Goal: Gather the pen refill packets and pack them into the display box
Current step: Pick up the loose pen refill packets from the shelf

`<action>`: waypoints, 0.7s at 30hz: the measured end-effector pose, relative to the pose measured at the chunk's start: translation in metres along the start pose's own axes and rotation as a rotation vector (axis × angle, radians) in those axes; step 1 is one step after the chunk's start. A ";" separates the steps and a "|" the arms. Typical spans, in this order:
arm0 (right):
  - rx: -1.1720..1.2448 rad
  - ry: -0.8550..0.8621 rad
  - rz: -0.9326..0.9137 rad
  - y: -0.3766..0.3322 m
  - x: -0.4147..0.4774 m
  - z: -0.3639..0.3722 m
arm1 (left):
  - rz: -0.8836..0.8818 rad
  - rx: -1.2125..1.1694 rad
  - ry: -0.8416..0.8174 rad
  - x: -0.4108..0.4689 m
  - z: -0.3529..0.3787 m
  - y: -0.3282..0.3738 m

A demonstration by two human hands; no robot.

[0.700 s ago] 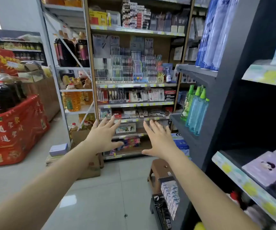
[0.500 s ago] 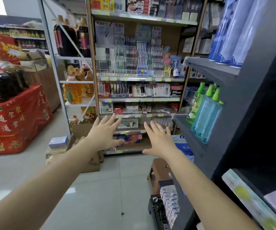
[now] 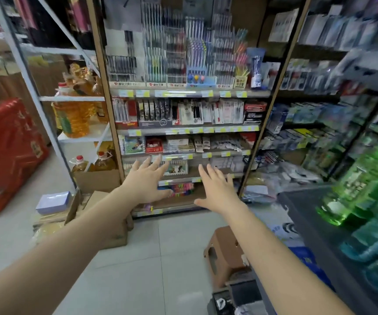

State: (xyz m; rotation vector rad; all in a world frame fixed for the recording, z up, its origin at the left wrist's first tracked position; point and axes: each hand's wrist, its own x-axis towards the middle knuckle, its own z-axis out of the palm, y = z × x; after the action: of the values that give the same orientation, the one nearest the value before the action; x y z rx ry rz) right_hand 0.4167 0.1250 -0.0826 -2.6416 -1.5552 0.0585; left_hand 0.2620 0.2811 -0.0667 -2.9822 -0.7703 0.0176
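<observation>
Red cloth, brown stool, green bottles.

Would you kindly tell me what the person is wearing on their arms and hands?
The left forearm and right forearm are bare, with no sleeve in view. The left hand and right hand wear no gloves; no watch, bracelet or ring is visible.

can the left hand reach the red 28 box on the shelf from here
Probably not yet: the left hand is open and unobstructed, but the red box sits on a shelf across open floor; stepping closer should do.
</observation>
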 end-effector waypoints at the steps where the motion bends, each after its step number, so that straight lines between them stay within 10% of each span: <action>1: 0.009 -0.011 0.014 0.005 0.023 0.002 | 0.024 0.009 -0.009 0.024 0.002 -0.008; 21: 0.045 -0.175 0.162 0.195 0.400 0.087 | 0.228 -0.071 -0.177 0.466 0.101 -0.043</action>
State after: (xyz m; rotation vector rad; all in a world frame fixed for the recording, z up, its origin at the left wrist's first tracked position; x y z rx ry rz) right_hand 0.7748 0.3840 -0.1839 -2.7861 -1.3619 0.3383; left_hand 0.6459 0.5497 -0.1624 -3.1516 -0.4481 0.2742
